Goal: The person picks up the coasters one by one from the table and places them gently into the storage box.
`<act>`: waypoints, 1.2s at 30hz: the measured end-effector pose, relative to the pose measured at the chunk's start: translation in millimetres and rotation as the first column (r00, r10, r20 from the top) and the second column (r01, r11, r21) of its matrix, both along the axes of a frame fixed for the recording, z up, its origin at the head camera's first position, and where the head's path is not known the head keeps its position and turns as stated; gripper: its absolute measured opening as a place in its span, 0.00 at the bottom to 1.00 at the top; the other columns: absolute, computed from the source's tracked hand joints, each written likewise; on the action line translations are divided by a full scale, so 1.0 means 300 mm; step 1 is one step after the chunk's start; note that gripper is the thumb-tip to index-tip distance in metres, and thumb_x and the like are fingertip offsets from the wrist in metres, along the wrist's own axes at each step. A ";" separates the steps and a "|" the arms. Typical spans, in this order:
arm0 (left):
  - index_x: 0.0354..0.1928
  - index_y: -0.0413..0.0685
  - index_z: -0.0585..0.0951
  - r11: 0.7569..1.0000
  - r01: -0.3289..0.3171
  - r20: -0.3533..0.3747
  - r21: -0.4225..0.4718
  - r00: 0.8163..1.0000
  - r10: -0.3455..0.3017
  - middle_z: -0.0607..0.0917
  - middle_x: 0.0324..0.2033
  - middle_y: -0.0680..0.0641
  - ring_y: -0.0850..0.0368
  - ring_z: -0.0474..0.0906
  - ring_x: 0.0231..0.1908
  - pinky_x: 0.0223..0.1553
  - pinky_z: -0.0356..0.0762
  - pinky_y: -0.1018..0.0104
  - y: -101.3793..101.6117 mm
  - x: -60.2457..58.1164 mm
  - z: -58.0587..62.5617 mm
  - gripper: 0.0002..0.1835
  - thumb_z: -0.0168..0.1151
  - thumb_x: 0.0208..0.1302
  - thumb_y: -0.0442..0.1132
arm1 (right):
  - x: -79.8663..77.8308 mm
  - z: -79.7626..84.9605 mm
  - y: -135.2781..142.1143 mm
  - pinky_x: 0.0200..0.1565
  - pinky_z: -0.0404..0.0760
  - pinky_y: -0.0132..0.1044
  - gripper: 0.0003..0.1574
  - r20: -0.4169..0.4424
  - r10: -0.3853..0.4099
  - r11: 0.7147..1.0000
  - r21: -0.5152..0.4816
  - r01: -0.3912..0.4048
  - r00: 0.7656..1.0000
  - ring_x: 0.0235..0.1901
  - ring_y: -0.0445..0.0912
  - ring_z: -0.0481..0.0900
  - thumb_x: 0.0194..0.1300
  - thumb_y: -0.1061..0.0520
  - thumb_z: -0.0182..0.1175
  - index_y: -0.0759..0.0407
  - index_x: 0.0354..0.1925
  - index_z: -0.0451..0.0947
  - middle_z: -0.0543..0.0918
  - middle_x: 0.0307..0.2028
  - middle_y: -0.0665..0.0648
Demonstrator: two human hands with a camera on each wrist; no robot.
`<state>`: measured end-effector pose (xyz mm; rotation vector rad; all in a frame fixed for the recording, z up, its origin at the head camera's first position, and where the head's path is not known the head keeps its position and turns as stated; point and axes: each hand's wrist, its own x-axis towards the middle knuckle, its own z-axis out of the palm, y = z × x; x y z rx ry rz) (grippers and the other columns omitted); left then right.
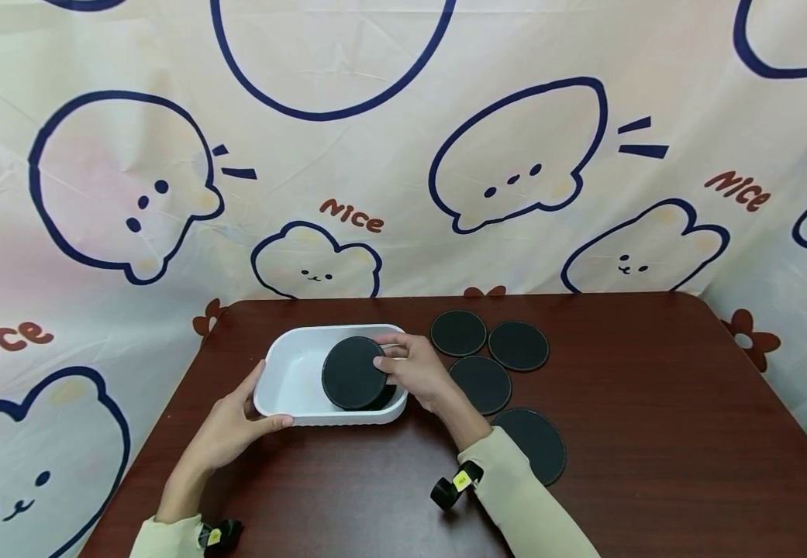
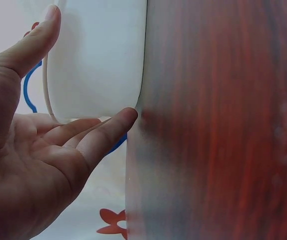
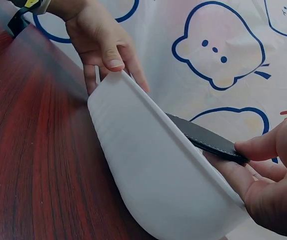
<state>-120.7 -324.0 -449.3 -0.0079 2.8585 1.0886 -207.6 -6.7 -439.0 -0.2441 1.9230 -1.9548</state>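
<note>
A white tray (image 1: pixel 298 380) with rounded corners stands on the table. My left hand (image 1: pixel 225 430) holds its left end, with the thumb along the near rim and the fingers at the end wall. In the left wrist view the fingertips (image 2: pixel 128 116) touch the tray wall (image 2: pixel 98 60). My right hand (image 1: pixel 417 372) pinches a black round coaster (image 1: pixel 353 373) between thumb and fingers, inside the tray's right half. The right wrist view has this coaster (image 3: pixel 208 140) tilted above the rim. Something dark, perhaps another coaster, shows beneath it.
To the right of the tray lie several more black coasters, among them one at the back (image 1: pixel 458 332), one beside it (image 1: pixel 519 346) and one partly behind the right sleeve (image 1: pixel 534 446). The brown table (image 1: pixel 654 418) ends at a patterned cloth (image 1: pixel 403 170).
</note>
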 end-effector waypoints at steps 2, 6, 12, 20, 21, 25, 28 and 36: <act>0.87 0.42 0.46 1.000 0.000 -0.001 -0.001 1.000 0.000 0.62 0.80 0.26 0.27 0.75 0.71 0.67 0.77 0.34 0.000 0.000 -0.001 0.68 0.81 0.59 0.59 | 0.002 0.003 -0.008 0.52 0.91 0.44 0.24 -0.014 -0.003 1.000 0.018 0.003 1.000 0.48 0.49 0.90 0.76 0.64 0.64 0.60 0.68 0.80 0.87 0.58 0.67; 0.87 0.42 0.45 1.000 0.002 0.004 -0.004 1.000 -0.002 0.62 0.80 0.26 0.27 0.75 0.70 0.66 0.78 0.34 0.003 0.003 0.004 0.68 0.81 0.59 0.59 | 0.004 0.005 -0.022 0.48 0.91 0.41 0.23 -0.045 -0.012 0.997 0.070 0.016 0.999 0.46 0.48 0.90 0.75 0.64 0.65 0.59 0.66 0.82 0.88 0.57 0.65; 0.87 0.42 0.45 1.000 0.002 0.008 0.001 1.000 -0.002 0.62 0.80 0.26 0.27 0.75 0.71 0.66 0.78 0.34 0.005 0.002 0.003 0.68 0.81 0.60 0.58 | 0.015 0.015 -0.025 0.51 0.90 0.45 0.23 -0.136 0.012 0.981 0.196 0.015 0.991 0.53 0.53 0.90 0.75 0.60 0.67 0.56 0.66 0.83 0.89 0.58 0.63; 0.87 0.42 0.45 1.000 0.003 0.006 0.000 1.000 -0.003 0.63 0.79 0.25 0.27 0.76 0.70 0.65 0.79 0.35 0.004 0.003 0.000 0.68 0.81 0.60 0.57 | 0.032 0.031 -0.006 0.66 0.83 0.53 0.27 -0.381 0.095 0.924 0.378 0.061 0.920 0.67 0.59 0.84 0.77 0.56 0.65 0.61 0.70 0.80 0.84 0.67 0.62; 0.87 0.42 0.45 1.000 0.003 0.005 0.001 1.000 -0.003 0.63 0.79 0.25 0.27 0.76 0.69 0.65 0.79 0.35 0.004 0.004 0.000 0.68 0.81 0.60 0.56 | 0.033 0.032 -0.002 0.67 0.83 0.53 0.27 -0.384 0.093 0.925 0.375 0.064 0.919 0.67 0.59 0.83 0.77 0.56 0.65 0.61 0.70 0.80 0.84 0.67 0.62; 0.87 0.41 0.44 1.000 0.006 0.000 0.001 1.000 -0.006 0.63 0.79 0.24 0.26 0.75 0.70 0.65 0.79 0.34 0.003 0.004 -0.001 0.68 0.82 0.60 0.56 | 0.027 0.032 0.018 0.66 0.84 0.53 0.27 -0.364 0.086 0.942 0.332 0.043 0.927 0.68 0.57 0.83 0.76 0.55 0.65 0.62 0.69 0.80 0.84 0.67 0.63; 0.87 0.41 0.44 1.000 0.005 0.002 -0.004 1.000 -0.005 0.62 0.79 0.24 0.26 0.75 0.71 0.66 0.78 0.34 0.004 0.004 -0.001 0.68 0.82 0.60 0.56 | 0.022 0.028 0.038 0.65 0.84 0.52 0.27 -0.349 0.088 0.956 0.293 0.019 0.933 0.67 0.56 0.84 0.76 0.56 0.66 0.62 0.69 0.80 0.85 0.66 0.63; 0.87 0.40 0.45 1.000 0.006 -0.003 0.000 1.000 -0.006 0.63 0.79 0.24 0.26 0.75 0.70 0.65 0.79 0.34 0.005 0.006 0.001 0.68 0.82 0.60 0.56 | 0.015 0.033 0.102 0.64 0.85 0.52 0.24 -0.324 0.078 0.978 0.207 -0.009 0.943 0.64 0.56 0.86 0.76 0.58 0.66 0.60 0.67 0.81 0.85 0.65 0.65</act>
